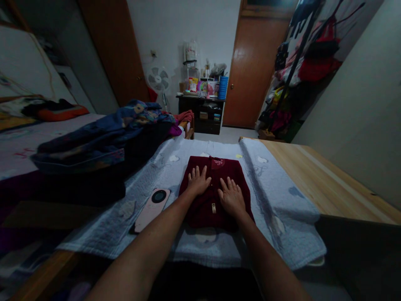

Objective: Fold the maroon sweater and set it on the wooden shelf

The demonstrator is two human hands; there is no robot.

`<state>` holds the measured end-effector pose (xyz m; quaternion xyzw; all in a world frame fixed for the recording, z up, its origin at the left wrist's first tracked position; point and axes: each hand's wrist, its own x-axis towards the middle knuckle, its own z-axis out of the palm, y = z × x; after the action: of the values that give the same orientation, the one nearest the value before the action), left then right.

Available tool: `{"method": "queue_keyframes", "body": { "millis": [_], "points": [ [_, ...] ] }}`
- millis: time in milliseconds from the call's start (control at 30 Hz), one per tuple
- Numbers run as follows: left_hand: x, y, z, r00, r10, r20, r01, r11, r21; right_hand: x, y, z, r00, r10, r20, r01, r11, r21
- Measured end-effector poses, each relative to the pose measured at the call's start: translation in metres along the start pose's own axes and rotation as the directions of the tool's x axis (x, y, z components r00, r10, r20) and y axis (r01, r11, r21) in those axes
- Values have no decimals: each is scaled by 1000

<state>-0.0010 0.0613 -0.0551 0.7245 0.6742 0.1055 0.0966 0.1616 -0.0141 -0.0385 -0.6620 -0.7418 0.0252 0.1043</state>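
A dark red garment point(200, 215), folded into a compact rectangle, lies on a light blue quilted cloth point(219, 255). Near its far edge is a pale embroidered patch, and a small light tag sits toward the near side. My left hand point(199, 182) rests flat on the garment's left half, fingers spread. On the right half my right hand point(232, 196) also lies flat, fingers apart. Neither hand grips the cloth. Beside my left forearm a pink phone point(152, 209) lies with its round camera facing up.
To the left, a heap of dark blue patterned clothes point(94, 140) covers part of the bed. A wooden board point(291, 167) borders the cloth on the right. Farther back stand a white fan point(158, 79), a dark cabinet point(196, 110) and a wooden door point(247, 67). Clothes hang at right.
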Motion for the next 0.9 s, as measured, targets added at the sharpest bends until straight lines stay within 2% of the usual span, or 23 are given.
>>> {"method": "queue_keyframes", "body": {
  "millis": [233, 400, 633, 800, 900],
  "points": [
    [-9, -5, -8, 999, -31, -14, 31, 999, 24, -16, 14, 0, 997, 70, 35, -70, 998, 6],
    [-19, -12, -14, 991, -130, -8, 130, 991, 20, -23, 33, 0, 989, 139, 56, -142, 989, 44],
    [-35, -27, -13, 983, -182, -3, 181, 982, -49, -31, 63, 8, 981, 186, 54, -194, 953, 232],
    [-38, -39, -15, 972, -196, -130, 153, 946, -284, -21, 79, 7, 978, 206, 27, -196, 877, 439],
    [-37, -51, -16, 960, -266, -86, 184, 832, -523, -8, 86, 1, 976, 217, 2, -168, 752, 637]
  ]
}}
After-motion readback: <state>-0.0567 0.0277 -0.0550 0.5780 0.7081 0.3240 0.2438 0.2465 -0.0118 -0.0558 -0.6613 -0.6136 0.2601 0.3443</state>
